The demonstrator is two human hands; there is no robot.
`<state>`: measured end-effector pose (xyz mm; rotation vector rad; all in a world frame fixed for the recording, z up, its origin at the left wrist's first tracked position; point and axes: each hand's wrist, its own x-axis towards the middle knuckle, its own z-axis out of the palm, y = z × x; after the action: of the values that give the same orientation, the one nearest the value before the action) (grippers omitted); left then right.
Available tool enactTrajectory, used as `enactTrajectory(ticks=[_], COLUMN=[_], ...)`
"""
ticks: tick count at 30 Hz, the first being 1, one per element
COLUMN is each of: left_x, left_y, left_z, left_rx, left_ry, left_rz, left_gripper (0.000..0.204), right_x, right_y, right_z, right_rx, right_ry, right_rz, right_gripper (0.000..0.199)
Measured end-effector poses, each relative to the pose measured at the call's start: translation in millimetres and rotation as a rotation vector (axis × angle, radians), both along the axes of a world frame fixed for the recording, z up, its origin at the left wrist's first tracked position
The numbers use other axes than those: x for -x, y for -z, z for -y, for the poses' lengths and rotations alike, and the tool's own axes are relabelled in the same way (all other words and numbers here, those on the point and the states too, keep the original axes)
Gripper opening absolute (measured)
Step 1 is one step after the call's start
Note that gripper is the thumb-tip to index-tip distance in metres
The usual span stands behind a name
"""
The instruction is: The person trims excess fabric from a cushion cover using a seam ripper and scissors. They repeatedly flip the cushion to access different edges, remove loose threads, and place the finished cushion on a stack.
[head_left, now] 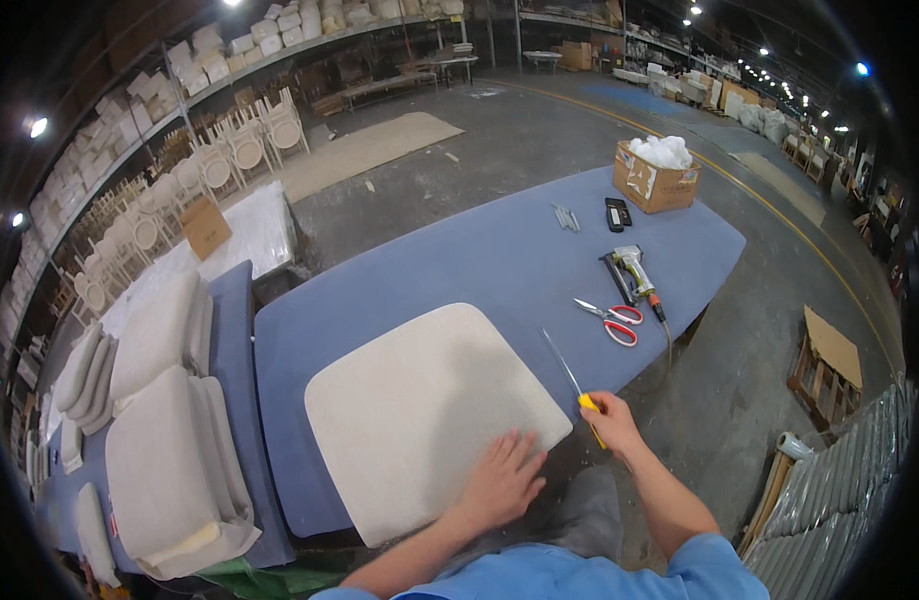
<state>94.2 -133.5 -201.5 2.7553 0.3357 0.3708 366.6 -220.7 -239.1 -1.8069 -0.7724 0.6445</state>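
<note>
A cream fabric-covered seat cushion [430, 400] lies on the blue padded table [380, 270] in front of me. My left hand [504, 480] rests with fingers spread on its near right part. Beside the cushion's right corner, my right hand [612, 420] grips a yellow-handled tool with a long thin metal shaft [562, 360]. The shaft points away from me, over the table; whether it is a screwdriver or an awl I cannot tell. Red-handled scissors [612, 320] lie farther off, next to a pneumatic staple gun [632, 275] with its hose attached.
Staple strips [566, 217] and a black case [618, 214] lie toward the far end, near a cardboard box [656, 184] of white stuffing. Stacked cushions [175, 460] stand on the left. Plastic-wrapped rolls [830, 510] and a pallet [825, 370] are on the right.
</note>
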Motion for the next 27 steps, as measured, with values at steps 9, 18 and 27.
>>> enactTrajectory(ticks=[9,18,27], left_x=[215,236,234], left_y=[54,32,-32], left_z=[29,-3,-32], left_rx=[1.025,1.002,0.808], left_ry=[-0.668,-1.229,-1.118], left_rz=[0.17,0.655,0.706], left_gripper=[0.075,0.046,0.048], right_x=[-59,23,24], right_y=[-31,15,-65], right_z=[-99,-82,-72], right_rx=[0.037,-0.005,-0.076], right_ry=[0.125,-0.154,-0.307], right_rz=[0.919,0.347,0.004], right_gripper=[0.039,0.035,0.044])
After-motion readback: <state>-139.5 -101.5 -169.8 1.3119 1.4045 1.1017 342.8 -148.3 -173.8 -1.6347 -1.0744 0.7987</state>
